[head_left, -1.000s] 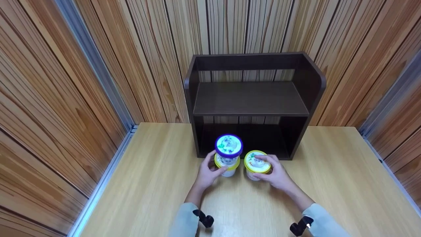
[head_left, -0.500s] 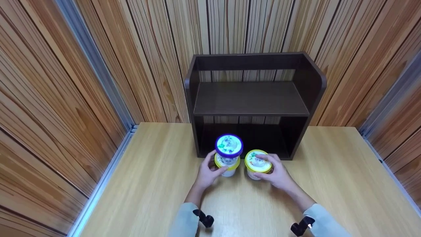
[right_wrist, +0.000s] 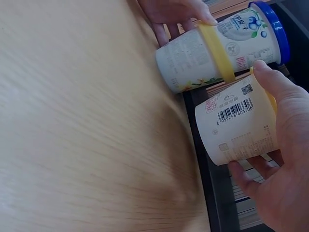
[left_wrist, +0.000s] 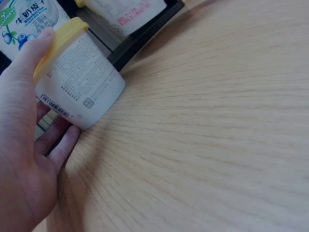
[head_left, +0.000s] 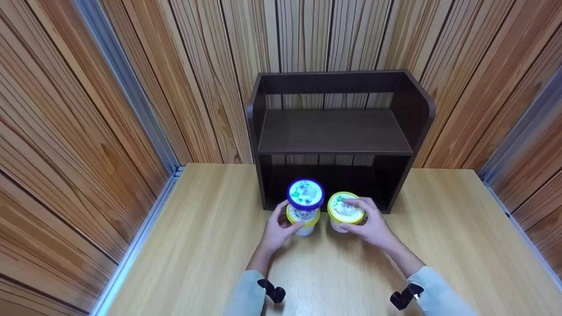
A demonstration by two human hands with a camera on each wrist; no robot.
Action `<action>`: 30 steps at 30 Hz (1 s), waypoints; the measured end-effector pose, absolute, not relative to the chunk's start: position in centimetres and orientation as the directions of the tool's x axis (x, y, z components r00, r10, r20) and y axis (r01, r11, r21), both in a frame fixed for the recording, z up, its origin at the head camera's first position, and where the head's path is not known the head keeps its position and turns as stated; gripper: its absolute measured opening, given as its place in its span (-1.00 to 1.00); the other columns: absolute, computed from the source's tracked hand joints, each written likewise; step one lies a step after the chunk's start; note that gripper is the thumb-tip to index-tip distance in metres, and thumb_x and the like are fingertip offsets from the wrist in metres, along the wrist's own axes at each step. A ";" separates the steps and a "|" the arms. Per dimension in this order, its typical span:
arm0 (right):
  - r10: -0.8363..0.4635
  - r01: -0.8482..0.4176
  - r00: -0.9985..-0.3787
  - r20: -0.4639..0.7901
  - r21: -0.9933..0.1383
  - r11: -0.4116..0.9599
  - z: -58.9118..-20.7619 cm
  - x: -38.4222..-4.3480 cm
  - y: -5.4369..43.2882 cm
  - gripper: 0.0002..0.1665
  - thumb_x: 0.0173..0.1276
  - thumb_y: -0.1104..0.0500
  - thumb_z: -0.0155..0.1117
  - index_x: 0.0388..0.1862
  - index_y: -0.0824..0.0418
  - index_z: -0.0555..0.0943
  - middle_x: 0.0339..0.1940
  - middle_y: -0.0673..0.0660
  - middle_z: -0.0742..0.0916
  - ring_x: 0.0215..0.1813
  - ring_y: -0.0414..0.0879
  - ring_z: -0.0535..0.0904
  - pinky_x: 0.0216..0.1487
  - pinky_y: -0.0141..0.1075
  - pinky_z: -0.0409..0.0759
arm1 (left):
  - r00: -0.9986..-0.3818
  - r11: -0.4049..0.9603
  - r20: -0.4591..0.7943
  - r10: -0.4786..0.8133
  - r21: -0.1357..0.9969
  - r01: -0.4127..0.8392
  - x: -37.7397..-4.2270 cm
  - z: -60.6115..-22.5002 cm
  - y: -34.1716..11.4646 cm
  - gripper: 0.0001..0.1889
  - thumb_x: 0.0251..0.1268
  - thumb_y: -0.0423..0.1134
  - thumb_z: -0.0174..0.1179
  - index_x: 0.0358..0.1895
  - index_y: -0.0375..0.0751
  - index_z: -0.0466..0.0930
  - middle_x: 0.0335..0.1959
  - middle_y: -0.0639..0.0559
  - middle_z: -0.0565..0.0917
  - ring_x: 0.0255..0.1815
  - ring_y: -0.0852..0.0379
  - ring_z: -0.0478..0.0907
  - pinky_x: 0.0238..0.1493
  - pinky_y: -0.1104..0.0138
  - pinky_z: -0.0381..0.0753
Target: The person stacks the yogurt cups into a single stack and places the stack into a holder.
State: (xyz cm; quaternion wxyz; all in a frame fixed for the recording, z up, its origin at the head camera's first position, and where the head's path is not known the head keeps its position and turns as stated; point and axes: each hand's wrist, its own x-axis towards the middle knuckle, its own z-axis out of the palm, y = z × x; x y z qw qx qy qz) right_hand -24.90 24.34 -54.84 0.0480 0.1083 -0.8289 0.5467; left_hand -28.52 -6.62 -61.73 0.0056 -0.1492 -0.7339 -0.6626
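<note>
Two yogurt tubs stand stacked in front of the shelf, a blue-lidded one (head_left: 305, 194) on top of a yellow-lidded one (head_left: 305, 230). My left hand (head_left: 276, 230) grips this stack from the left, with the thumb up by the lower tub's yellow lid in the left wrist view. To the right, my right hand (head_left: 374, 226) holds another yellow-lidded yogurt tub (head_left: 345, 208), thumb and fingers curled round its side. That tub's printed side with a barcode (right_wrist: 235, 110) faces the right wrist camera. It is upright beside the stack, with a small gap between them.
A dark brown two-tier shelf (head_left: 336, 131) stands directly behind the tubs on the light wooden table (head_left: 206, 245). Its lower compartment opens toward me. Wood-grain panels (head_left: 210, 87) enclose the table at the back and sides.
My right hand and its yellow-lidded tub have moved slightly up and forward, toward the shelf. The left hand and the stack have stayed in place.
</note>
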 end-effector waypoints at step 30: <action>-0.059 -0.340 -0.938 0.341 -0.876 0.343 -49.1 -26.0 24.0 -0.32 0.34 0.37 0.66 0.44 0.26 0.71 0.36 0.24 0.54 0.36 -0.10 0.41 0.19 -0.60 0.56 | -0.957 0.074 0.201 0.207 0.973 0.220 -28.3 -61.4 -6.5 -0.17 0.48 -0.26 0.54 0.71 -0.23 0.33 0.44 -0.40 0.63 0.44 -0.28 0.67 0.47 -0.06 0.77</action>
